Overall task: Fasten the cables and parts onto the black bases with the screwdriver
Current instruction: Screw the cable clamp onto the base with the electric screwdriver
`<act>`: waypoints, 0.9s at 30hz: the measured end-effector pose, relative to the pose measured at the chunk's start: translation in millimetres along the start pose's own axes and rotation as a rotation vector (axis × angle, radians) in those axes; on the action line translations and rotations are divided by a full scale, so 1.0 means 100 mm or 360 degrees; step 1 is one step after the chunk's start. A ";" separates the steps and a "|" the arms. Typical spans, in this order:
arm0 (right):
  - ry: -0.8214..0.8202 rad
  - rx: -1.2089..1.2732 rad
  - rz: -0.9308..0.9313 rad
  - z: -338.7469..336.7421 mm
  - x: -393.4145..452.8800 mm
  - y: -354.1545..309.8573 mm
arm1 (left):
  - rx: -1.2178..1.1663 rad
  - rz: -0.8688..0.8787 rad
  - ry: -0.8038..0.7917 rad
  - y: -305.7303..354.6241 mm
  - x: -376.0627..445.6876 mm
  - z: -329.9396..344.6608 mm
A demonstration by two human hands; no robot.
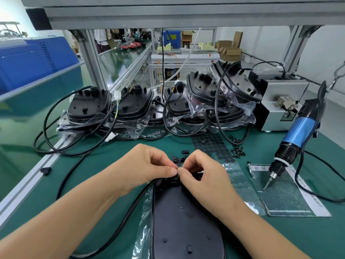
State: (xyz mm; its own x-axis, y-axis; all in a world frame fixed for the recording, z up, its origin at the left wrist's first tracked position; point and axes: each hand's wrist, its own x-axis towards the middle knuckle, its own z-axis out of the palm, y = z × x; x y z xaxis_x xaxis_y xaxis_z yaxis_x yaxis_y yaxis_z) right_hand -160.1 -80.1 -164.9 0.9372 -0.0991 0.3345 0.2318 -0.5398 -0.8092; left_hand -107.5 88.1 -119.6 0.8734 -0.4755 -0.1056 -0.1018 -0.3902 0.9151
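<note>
Both hands meet at the far end of the black base [186, 221], which lies lengthwise under the forearms, its long axis running away from the person. The left hand [147, 165] and right hand [201, 172] each pinch a small black part [176, 177] between thumb and forefinger, right where the cable [130, 208] enters the base, directly beneath the fingertips. The screwdriver [293, 146] hangs well off to the right hand's outer side, tip down, so the right hand is the nearer one to reach it. Loose screws [238, 152] lie just beyond the right hand.
</note>
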 end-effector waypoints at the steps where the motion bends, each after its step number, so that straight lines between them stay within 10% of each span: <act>1: 0.0002 0.0006 -0.0004 0.00 0.00 0.00 | 0.0024 0.0013 -0.0018 0.00 0.00 -0.01; 9: 0.0036 0.0097 -0.0068 -0.04 0.00 0.01 | 0.0749 0.0070 -0.0250 0.23 0.09 -0.18; 20: 0.1542 0.0613 0.0259 -0.84 0.18 0.27 | 0.1071 0.0502 -0.0237 0.72 0.91 0.86; 27: 0.1900 0.0617 0.0460 -1.13 0.18 0.47 | 0.1791 0.0568 -0.0322 0.65 1.37 1.38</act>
State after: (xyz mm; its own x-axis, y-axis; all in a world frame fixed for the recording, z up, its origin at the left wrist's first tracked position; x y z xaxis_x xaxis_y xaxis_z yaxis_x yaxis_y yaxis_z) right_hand -161.7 -201.8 -141.9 0.1998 -0.9624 0.1843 0.3095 -0.1165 -0.9437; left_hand -60.0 -111.2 -128.7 0.6307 -0.7731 -0.0665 -0.7707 -0.6341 0.0622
